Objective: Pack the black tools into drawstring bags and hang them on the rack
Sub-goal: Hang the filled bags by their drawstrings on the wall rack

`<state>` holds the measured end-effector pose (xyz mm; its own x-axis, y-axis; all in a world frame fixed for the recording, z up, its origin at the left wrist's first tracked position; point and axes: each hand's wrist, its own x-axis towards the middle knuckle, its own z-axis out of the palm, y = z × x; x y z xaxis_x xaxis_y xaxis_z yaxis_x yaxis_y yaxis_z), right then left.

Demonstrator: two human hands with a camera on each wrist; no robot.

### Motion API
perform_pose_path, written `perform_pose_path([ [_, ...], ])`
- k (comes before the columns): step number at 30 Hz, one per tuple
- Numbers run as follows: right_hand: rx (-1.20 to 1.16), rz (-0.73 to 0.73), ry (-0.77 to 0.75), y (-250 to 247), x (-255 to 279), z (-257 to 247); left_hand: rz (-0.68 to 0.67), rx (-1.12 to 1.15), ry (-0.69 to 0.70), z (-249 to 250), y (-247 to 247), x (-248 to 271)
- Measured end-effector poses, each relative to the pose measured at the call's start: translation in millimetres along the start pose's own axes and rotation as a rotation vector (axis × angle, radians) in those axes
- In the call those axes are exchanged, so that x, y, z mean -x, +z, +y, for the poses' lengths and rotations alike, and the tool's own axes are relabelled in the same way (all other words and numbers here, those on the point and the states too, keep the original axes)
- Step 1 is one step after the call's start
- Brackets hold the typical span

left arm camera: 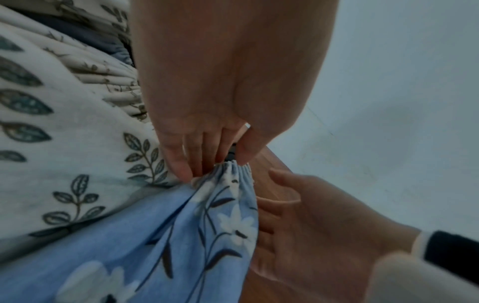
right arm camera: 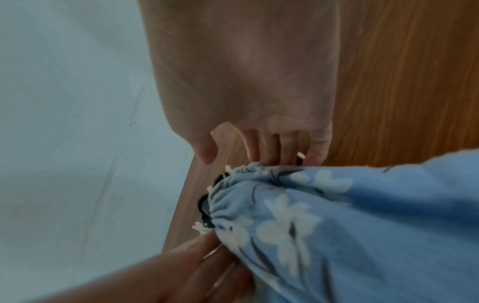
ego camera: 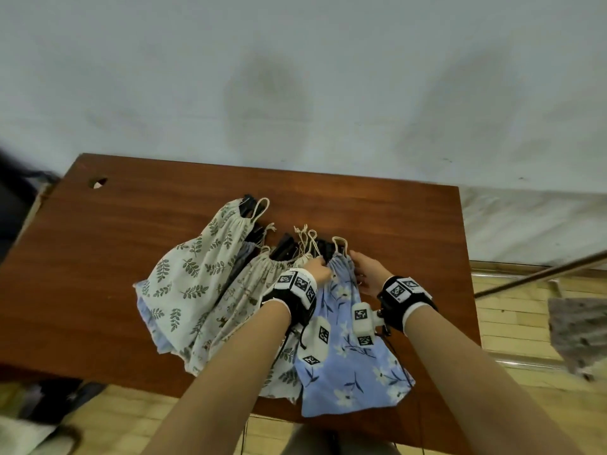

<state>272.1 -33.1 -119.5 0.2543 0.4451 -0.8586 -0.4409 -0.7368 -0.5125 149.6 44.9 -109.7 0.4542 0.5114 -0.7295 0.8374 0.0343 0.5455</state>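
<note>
A blue flowered drawstring bag (ego camera: pixel 348 356) lies on the brown table (ego camera: pixel 131 224), with a black tool (ego camera: pixel 325 252) poking out of its gathered mouth. My left hand (ego camera: pixel 323 267) pinches that mouth from the left; the left wrist view shows its fingers and thumb (left arm camera: pixel 215 164) closed on the puckered rim beside the tool (left arm camera: pixel 231 153). Cream cord strands run between those fingers in the right wrist view. My right hand (ego camera: pixel 356 262) lies at the right of the mouth, fingers straight on the rim (right arm camera: pixel 259 157), thumb apart.
A cream leaf-print bag (ego camera: pixel 197 274) and a small-print cream bag (ego camera: pixel 249 290) lie left of the blue one, overlapping, each with a black tool (ego camera: pixel 248 205) sticking out. A thin bar (ego camera: pixel 538 274) and a grey cloth (ego camera: pixel 578 336) are beyond the table's right edge.
</note>
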Motion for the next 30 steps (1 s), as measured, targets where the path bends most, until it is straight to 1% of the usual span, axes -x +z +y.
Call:
perform_pose_path([
  [2, 0.002, -0.041, -0.006, -1.9, -13.8, -3.0, -0.032, 0.028, -0.006, 1.1, -0.8, -1.9],
  [4, 0.049, -0.090, -0.041, -13.5, -55.8, 6.3, -0.062, 0.116, 0.015, 1.2, -0.9, -3.4],
  [5, 0.080, -0.115, -0.049, -20.1, -73.7, 11.1, -0.053, 0.162, 0.030, 0.7, -1.2, -3.8],
  [6, 0.085, -0.135, -0.068, -23.1, -80.2, 13.6, -0.033, 0.193, 0.040, 1.0, -3.1, -1.6],
  [7, 0.094, -0.158, -0.065, -21.1, -65.8, 10.3, -0.015, 0.211, 0.047, 1.1, -6.4, 1.4],
  [8, 0.100, -0.155, -0.053, -11.5, -25.2, -3.7, -0.012, 0.234, 0.053, 1.4, -10.7, 5.3],
  [10, 0.072, -0.155, -0.074, -2.4, 24.2, -18.5, -0.043, 0.357, 0.051, 2.4, -21.4, 9.9],
  [11, 0.052, -0.181, -0.097, -1.7, 38.4, -22.0, -0.063, 0.429, 0.042, 5.7, -28.4, 14.1],
  [13, 0.029, -0.203, -0.145, -5.8, 53.1, -24.1, -0.087, 0.546, 0.015, 14.2, -40.7, 23.7],
  [15, 0.003, -0.230, -0.206, -9.9, 67.4, -24.3, -0.109, 0.582, 0.010, 21.5, -48.3, 32.2],
  [17, 0.001, -0.229, -0.241, -14.1, 82.4, -25.4, -0.154, 0.498, -0.004, 29.5, -50.4, 39.8],
  [19, -0.006, -0.231, -0.286, -18.1, 96.4, -25.6, -0.234, 0.425, -0.068, 32.7, -45.9, 48.3],
  [21, -0.022, -0.257, -0.340, -22.6, 107.3, -24.5, -0.267, 0.364, -0.110, 34.7, -39.4, 59.3],
  [23, 0.000, -0.239, -0.400, -25.8, 120.2, -23.4, -0.310, 0.376, -0.087, 40.2, -31.5, 69.2],
  [24, 0.016, -0.220, -0.425, -27.1, 128.3, -21.7, -0.309, 0.409, -0.067, 45.5, -28.6, 77.0],
  [27, 0.027, -0.183, -0.498, -33.8, 140.1, -12.8, -0.254, 0.508, -0.014, 58.3, -23.9, 94.4],
  [28, 0.009, -0.194, -0.524, -36.3, 144.9, -8.9, -0.249, 0.511, 0.004, 59.8, -22.9, 97.9],
  [30, -0.027, -0.245, -0.554, -41.8, 152.1, -1.3, -0.284, 0.530, 0.043, 61.4, -22.0, 103.8],
])
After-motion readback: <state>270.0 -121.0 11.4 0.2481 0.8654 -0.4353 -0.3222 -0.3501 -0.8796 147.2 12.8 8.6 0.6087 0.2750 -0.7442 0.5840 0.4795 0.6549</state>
